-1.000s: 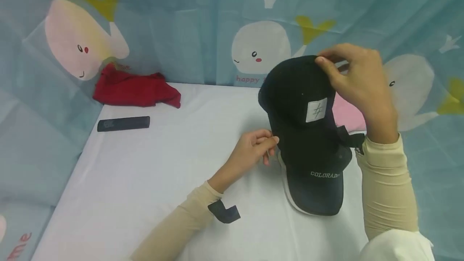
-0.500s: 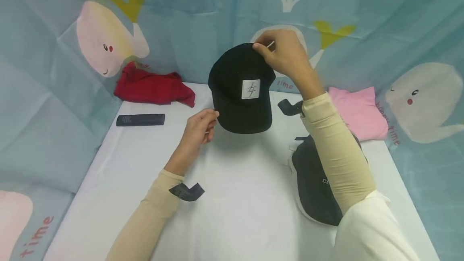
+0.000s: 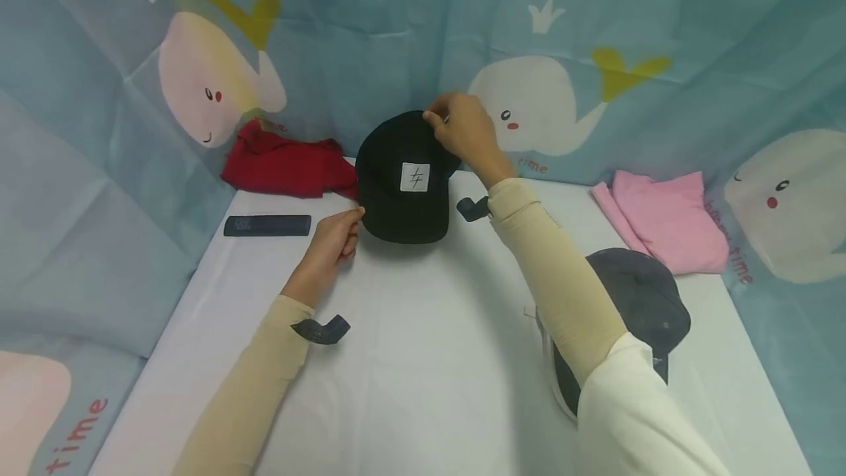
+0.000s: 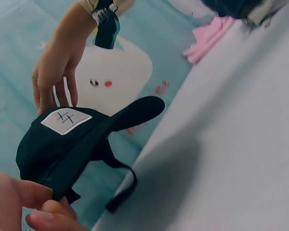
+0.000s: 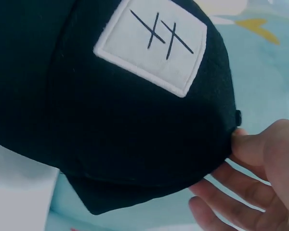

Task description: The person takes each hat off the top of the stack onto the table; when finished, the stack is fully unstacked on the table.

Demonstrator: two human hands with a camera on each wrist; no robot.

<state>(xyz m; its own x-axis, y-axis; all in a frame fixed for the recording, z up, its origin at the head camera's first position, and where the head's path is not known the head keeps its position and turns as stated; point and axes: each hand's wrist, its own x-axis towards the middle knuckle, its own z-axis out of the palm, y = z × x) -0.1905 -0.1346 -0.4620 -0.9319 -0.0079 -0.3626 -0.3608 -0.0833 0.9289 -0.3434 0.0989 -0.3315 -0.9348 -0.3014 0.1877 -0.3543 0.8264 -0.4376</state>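
Note:
A black baseball cap (image 3: 390, 200) with a white square patch is held up over the far part of the table, its brim toward me. My left hand (image 3: 332, 241) pinches the cap's left edge beside the brim; the left wrist view shows thumb and fingertips on that edge. At the crown's top right, my right hand (image 3: 465, 131) grips the fabric between thumb and fingers, which the right wrist view shows close up. A loose strap (image 4: 125, 187) dangles from the cap's back. A dark grey cap (image 3: 637, 296) lies at the right, partly hidden under my right forearm.
Folded red cloth (image 3: 287, 164) lies at the back left, just beside the held cap. In front of it is a flat dark bar-shaped case (image 3: 267, 225). Pink folded cloth (image 3: 674, 222) sits at the back right. A blue whale-print curtain (image 3: 370, 50) encloses the white table (image 3: 410, 373).
Both hands have carried the black cap leftward, away from above the grey cap, to near the red cloth. The grey cap stays on the table. The view has shifted somewhat.

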